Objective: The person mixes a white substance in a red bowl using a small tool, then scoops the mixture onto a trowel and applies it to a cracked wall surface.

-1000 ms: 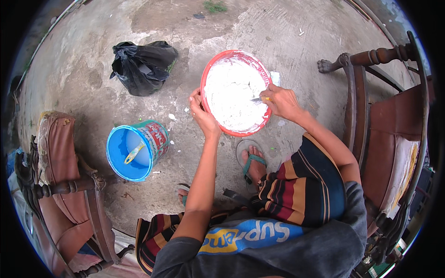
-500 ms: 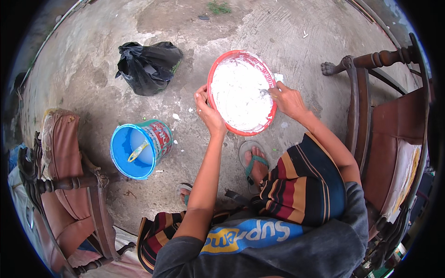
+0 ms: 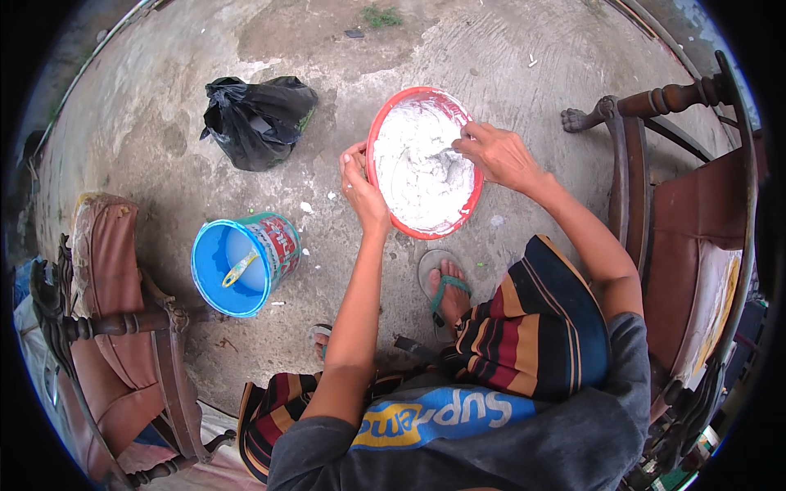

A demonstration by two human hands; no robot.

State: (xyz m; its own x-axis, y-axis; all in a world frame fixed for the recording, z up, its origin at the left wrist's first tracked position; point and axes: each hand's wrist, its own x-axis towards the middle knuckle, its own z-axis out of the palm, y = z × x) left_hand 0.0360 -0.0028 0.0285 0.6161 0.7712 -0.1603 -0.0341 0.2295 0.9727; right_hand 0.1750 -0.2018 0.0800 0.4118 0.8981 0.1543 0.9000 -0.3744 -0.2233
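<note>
A red plastic basin (image 3: pixel 372 168) full of thick white paste (image 3: pixel 417 176) is held out in front of me above the concrete. My left hand (image 3: pixel 363 188) grips its left side, fingers along the outer wall under the rim. Over the right rim, my right hand (image 3: pixel 499 155) is closed round a tool whose grip it hides. Only a greyish metal end (image 3: pixel 449 155) shows, sunk in the paste, so its exact kind is unclear. Ridges and a hollow mark the paste around it.
To the left stands a blue bucket (image 3: pixel 199 266) with cloudy liquid and a yellow-handled brush (image 3: pixel 240 268) inside. Beyond it sits a knotted black plastic bag (image 3: pixel 258 123). Worn carved wooden chairs flank me, one left (image 3: pixel 110 270), one right (image 3: pixel 696 221). My sandalled foot (image 3: pixel 449 286) is below the basin.
My right hand has moved left and a little up, inward over the basin's rim, carrying the tool through the paste. The paste now looks more churned. My left hand keeps its grip.
</note>
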